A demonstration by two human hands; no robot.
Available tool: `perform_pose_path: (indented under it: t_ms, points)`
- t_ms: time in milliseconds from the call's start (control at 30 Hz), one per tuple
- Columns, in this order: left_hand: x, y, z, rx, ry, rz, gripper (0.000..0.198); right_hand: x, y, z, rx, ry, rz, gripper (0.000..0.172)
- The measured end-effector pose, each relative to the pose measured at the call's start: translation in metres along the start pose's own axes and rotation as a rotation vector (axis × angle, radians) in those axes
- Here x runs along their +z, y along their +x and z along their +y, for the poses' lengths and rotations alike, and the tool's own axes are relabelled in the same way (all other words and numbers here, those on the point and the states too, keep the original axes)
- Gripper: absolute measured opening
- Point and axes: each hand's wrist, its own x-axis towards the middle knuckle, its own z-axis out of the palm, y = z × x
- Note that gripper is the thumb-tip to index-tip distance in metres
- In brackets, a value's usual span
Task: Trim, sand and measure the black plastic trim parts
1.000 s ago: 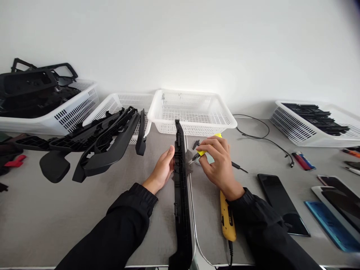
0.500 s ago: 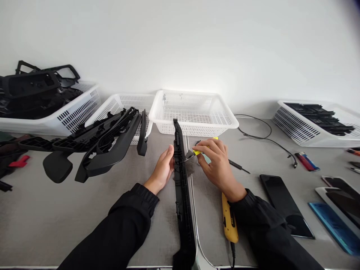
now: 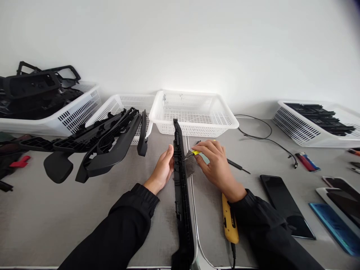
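A long black plastic trim part (image 3: 181,187) stands on edge along the middle of the grey table, running away from me. My left hand (image 3: 162,169) grips its left side, fingers pressed against it. My right hand (image 3: 215,165) is closed on a small yellow-handled tool (image 3: 196,152) whose metal tip touches the part's right side near a grey patch (image 3: 190,167).
An empty white basket (image 3: 194,112) stands behind the part. A pile of black trim parts (image 3: 95,140) leans on a second basket (image 3: 120,107) at the left. A yellow tool (image 3: 230,221), a phone (image 3: 285,204), a cable (image 3: 264,137) and another basket (image 3: 315,122) lie at the right.
My right hand has slid left with the yellow-handled tool, bringing its tip against the black part. The left hand stays on the part.
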Motion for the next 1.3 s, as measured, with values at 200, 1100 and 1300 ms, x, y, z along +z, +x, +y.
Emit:
perform_pose_path:
  t_ms: [200, 1100, 1300]
  points:
    - [0.000, 0.000, 0.000, -0.008, 0.009, -0.024, 0.068, 0.001, -0.001, 0.005, 0.071, -0.052, 0.056, 0.017]
    - [-0.002, 0.005, 0.000, 0.013, -0.072, 0.009, 0.024, -0.006, 0.002, 0.004, -0.047, 0.133, -0.129, 0.026]
    - [-0.003, 0.001, -0.001, -0.032, 0.061, -0.063, 0.034, -0.002, 0.002, 0.007, 0.044, 0.077, -0.052, 0.023]
